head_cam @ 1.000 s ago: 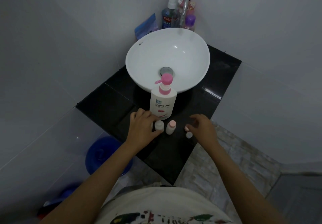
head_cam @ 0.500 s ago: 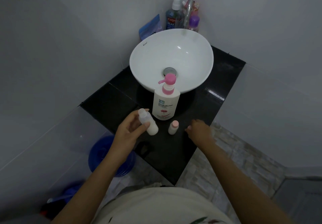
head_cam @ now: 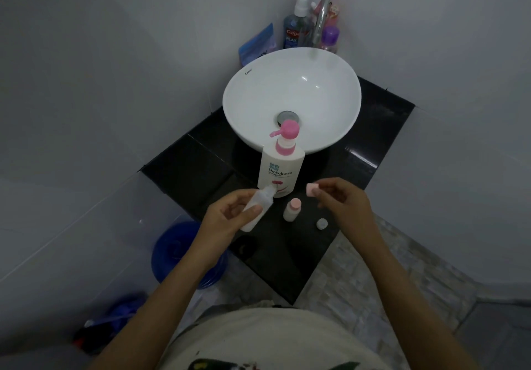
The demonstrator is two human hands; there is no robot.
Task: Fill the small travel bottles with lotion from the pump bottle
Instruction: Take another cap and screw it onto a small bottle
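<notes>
Risk 1: the uncapped travel bottle (head_cam: 256,208) is held tilted in the left hand (head_cam: 227,220), its open neck at about 1 o'clock, toward the pump bottle (head_cam: 280,168). If the neck is not brought squarely under the pink spout (head_cam: 274,134), lotion is likely to land on the black desk (head_cam: 201,165) or on the fingers. The spout is turned to 9 o'clock and sits well above the held bottle, so a lift is judged necessary before any pump stroke.

Risk 2: the pink cap (head_cam: 312,190) is pinched at the fingertips of the right hand (head_cam: 342,205). If it is still held when the pump is pressed, a drop is possible, and the desk edge and floor lie close by at 6 o'clock.

Risk 3: the capped travel bottle (head_cam: 291,210) stands upright just at 6 o'clock of the pump bottle, between the two hands, and could be knocked over. A small white cap or lid (head_cam: 322,223) lies on the desk at 4 o'clock of it.

Appearance: the held bottle is small and translucent white. A whiter lower portion is noted, but the fill level cannot be told. The left hand is closed around its body.
</notes>
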